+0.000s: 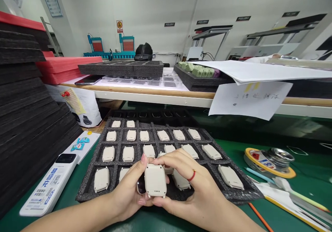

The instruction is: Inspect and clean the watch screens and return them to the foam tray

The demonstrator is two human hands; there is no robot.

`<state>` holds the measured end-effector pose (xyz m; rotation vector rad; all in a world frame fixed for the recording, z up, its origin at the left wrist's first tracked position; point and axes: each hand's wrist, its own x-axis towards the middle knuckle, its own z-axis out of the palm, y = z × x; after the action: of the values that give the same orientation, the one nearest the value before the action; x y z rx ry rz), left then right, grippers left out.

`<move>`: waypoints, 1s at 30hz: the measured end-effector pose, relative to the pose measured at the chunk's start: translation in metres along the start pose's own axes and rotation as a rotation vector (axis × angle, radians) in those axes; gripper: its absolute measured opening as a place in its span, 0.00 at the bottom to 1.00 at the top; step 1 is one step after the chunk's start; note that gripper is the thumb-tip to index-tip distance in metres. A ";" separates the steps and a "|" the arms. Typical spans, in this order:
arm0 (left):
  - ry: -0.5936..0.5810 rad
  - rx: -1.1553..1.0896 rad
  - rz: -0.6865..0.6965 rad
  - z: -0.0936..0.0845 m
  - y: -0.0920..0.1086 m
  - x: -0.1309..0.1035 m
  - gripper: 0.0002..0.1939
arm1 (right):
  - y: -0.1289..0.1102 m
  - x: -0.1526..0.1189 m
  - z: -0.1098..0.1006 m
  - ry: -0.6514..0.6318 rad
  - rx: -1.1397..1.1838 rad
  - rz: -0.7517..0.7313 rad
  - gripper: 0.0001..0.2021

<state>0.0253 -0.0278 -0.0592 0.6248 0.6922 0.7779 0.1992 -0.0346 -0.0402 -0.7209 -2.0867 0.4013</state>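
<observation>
A beige smartwatch case (155,182) is held upright in front of me, its back with small contact dots facing me. My left hand (127,190) is closed at its left side, thumb at the top corner. Fingers of my right hand (199,187), with a red ring on one, grip its top and bottom edges. A dark glossy piece (140,185) shows between my left fingers and the case; I cannot tell whether it is a second watch. Just beyond lies a black foam tray (97,156) with several similar cases in its compartments, some partly hidden by my hands.
Stacked black foam sheets (23,121) rise at the left, beside a white box (49,187). A yellow tape roll (269,163) and pens lie to the right. A raised shelf (155,95) crosses behind, bearing a foam tray (121,67) and green cases (202,70).
</observation>
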 end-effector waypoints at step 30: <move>-0.001 0.208 0.160 0.003 -0.006 -0.002 0.31 | -0.008 0.003 -0.009 -0.126 -0.098 -0.077 0.15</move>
<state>0.0287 -0.0336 -0.0610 0.8782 0.7339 0.8596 0.2024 -0.0392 -0.0291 -0.6852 -2.2582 0.3097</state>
